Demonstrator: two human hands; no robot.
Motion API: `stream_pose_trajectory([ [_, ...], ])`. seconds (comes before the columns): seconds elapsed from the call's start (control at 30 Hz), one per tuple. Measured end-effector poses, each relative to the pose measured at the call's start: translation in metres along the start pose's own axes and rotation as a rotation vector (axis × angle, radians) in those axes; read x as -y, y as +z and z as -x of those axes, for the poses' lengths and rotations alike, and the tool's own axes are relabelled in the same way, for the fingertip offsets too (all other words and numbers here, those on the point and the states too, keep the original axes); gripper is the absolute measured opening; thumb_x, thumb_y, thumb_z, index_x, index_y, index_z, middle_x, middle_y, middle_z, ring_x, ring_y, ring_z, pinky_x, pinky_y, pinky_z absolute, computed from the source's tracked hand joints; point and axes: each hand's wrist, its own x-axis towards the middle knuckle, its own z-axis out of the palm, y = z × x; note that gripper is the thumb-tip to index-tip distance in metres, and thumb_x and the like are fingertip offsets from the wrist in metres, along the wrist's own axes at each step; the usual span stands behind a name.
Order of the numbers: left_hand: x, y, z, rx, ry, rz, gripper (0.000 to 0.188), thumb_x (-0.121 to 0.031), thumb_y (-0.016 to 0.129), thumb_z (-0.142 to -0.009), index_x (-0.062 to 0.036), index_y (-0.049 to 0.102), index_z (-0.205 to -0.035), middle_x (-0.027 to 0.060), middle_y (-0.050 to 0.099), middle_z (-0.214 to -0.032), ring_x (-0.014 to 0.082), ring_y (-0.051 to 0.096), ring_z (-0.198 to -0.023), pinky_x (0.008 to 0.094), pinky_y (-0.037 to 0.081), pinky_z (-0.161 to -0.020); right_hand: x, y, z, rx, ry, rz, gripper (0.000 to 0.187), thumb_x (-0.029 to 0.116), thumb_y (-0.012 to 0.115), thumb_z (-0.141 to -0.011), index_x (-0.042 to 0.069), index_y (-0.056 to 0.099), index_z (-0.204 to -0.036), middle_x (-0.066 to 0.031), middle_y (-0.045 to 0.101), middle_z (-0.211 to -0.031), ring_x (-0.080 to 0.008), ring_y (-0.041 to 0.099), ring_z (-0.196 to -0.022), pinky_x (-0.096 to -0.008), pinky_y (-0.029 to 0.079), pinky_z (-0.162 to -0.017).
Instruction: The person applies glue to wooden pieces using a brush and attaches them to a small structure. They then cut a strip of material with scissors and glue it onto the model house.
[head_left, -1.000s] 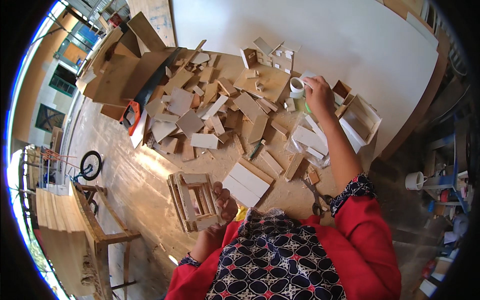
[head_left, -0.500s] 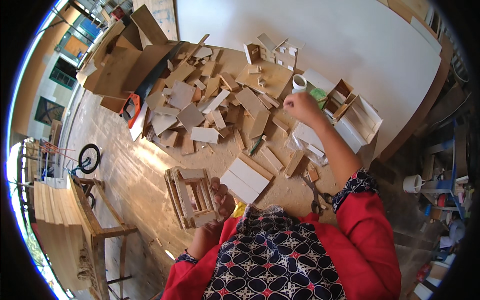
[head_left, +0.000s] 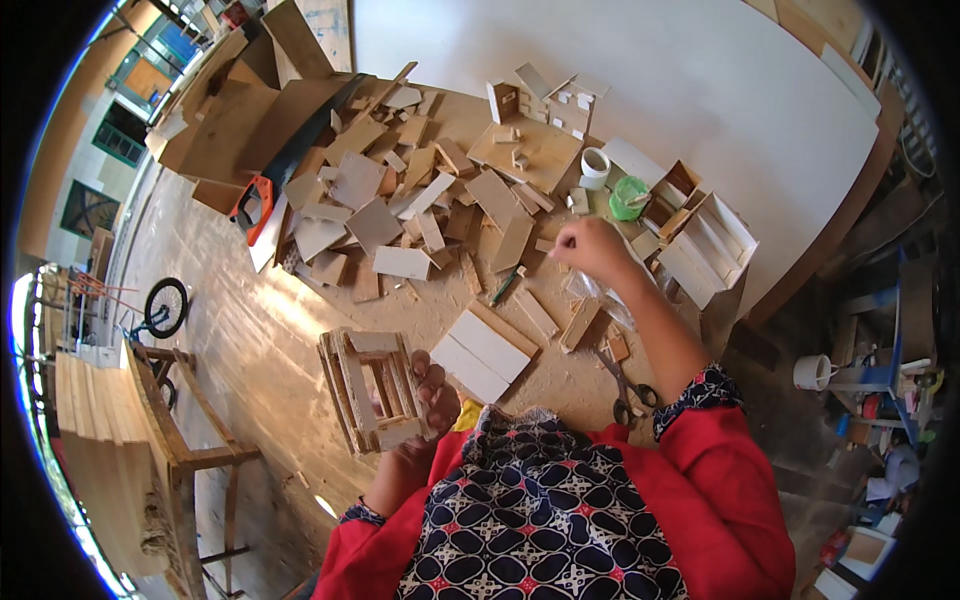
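Note:
My left hand (head_left: 432,396) is closed around one side of a small openwork wooden frame (head_left: 362,390) built of thin strips, held up off the work surface. My right hand (head_left: 592,250) hovers over the wood offcuts with thumb and fingers pinched together. Whatever may be between its fingertips is too small to make out. Just beyond that hand stand a white cup (head_left: 595,168) and a green tub (head_left: 629,198). A clear plastic bag (head_left: 610,300) lies partly behind my right wrist. White-faced boards (head_left: 482,358) rest between my two hands.
Offcuts (head_left: 375,228) are heaped across the far left, beside an orange-handled saw (head_left: 252,208). Scissors (head_left: 628,392) lie near my right forearm. A small wooden model (head_left: 545,110) stands at the back, and a wooden box (head_left: 712,245) sits at the right. A white panel (head_left: 640,70) rises behind.
My right hand has come back toward me and slightly left, away from the cups, uncovering the green tub. My left hand keeps hold of the wooden frame.

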Motion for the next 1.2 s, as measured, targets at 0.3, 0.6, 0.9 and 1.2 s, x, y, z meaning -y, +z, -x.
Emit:
stream_pose_trajectory([
  [0.3,0.003,0.004,-0.008,0.002,-0.011,0.154,0.054,-0.038,0.070,-0.080,-0.0017,0.047,-0.112,0.0124,0.058,-0.091,0.0276,0.058,-0.070,0.0334,0.048,-0.059,0.028,0.074,0.056,0.083,-0.089,0.272,0.028,0.029,0.072,-0.068,0.008,0.065,-0.084,-0.0147,0.065,-0.077,-0.0333,0.064,-0.076,-0.0418,0.051,-0.068],
  [0.6,-0.003,-0.001,-0.006,-0.078,-0.007,-0.015,0.057,-0.042,0.071,-0.079,-0.0049,0.047,-0.115,0.0096,0.059,-0.094,0.0246,0.061,-0.073,0.0334,0.050,-0.057,0.045,0.047,0.062,-0.033,-0.124,-0.043,0.023,0.022,0.070,-0.072,0.004,0.065,-0.084,-0.0138,0.066,-0.081,-0.0305,0.064,-0.074,-0.0388,0.050,-0.068],
  [0.9,-0.014,-0.029,0.000,-0.524,0.046,-0.572,0.070,-0.031,0.065,-0.071,0.0011,0.043,-0.130,0.0148,0.057,-0.119,0.0275,0.060,-0.106,0.0421,0.048,-0.095,0.109,0.001,0.073,0.345,-0.158,-1.047,0.039,0.033,0.064,-0.091,-0.005,0.066,-0.098,-0.0007,0.061,-0.076,-0.0042,0.050,-0.070,-0.0231,0.042,-0.060],
  [1.2,-0.014,-0.044,-0.004,-0.584,-0.056,-0.784,0.051,-0.020,0.060,-0.076,0.0017,0.053,-0.121,0.0117,0.064,-0.107,0.0217,0.065,-0.095,0.0340,0.054,-0.082,0.095,0.019,0.071,0.525,-0.012,-0.937,0.028,0.023,0.066,-0.089,-0.003,0.066,-0.101,-0.0031,0.066,-0.086,-0.0067,0.056,-0.078,-0.0226,0.045,-0.071],
])
